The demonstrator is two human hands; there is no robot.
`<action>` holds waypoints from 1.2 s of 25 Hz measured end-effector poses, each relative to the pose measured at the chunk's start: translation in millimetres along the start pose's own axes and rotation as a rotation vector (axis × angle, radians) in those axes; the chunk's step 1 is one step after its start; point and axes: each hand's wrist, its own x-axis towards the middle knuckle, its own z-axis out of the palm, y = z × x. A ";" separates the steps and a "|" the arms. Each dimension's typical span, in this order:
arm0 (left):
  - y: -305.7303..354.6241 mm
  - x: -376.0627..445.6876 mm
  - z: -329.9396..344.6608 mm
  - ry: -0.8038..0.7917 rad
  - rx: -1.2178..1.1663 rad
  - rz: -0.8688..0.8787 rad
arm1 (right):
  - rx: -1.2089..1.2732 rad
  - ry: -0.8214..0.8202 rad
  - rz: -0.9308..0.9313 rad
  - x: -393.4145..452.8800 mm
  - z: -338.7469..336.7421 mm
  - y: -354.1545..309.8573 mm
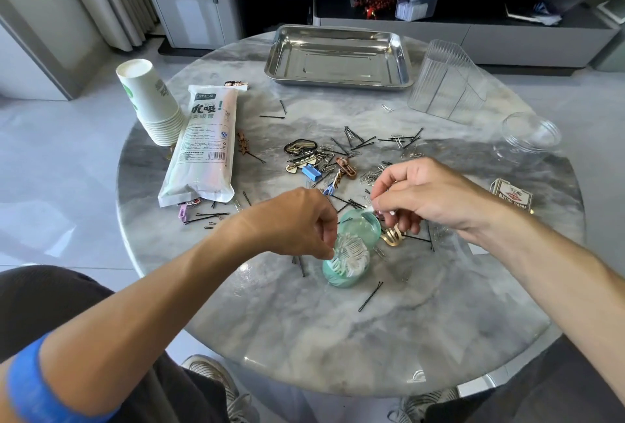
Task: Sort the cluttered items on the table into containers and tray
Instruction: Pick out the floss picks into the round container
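Note:
A small teal container (340,279) full of white cotton swabs lies on the marble table (338,338), its hinged lid (360,228) open behind it. My left hand (297,223) has its fingertips curled at the container's rim, pinching the swabs. My right hand (426,196) pinches a white cotton swab (372,208) just above the lid. A gold hair clip (392,236) lies under my right hand. Bobby pins, paper clips and hair clips (338,158) are scattered across the middle of the table.
A steel tray (338,82) sits at the far edge. Clear plastic containers (446,84) and a clear jar (529,136) stand at the right. Stacked paper cups (148,101) and a straw packet (203,145) lie at the left. A card box (510,197) rests beside my right wrist.

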 end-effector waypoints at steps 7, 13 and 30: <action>-9.7 3.7 -6.3 0.019 -0.038 0.017 | -0.070 -0.135 -0.039 -5.7 19.3 -0.6; -10.6 5.4 -3.1 0.007 -0.032 0.018 | -0.263 -0.125 -0.115 -1.8 50.8 8.3; -13.1 9.7 9.3 -0.102 -0.104 -0.035 | -0.533 0.053 -0.089 12.6 15.6 23.3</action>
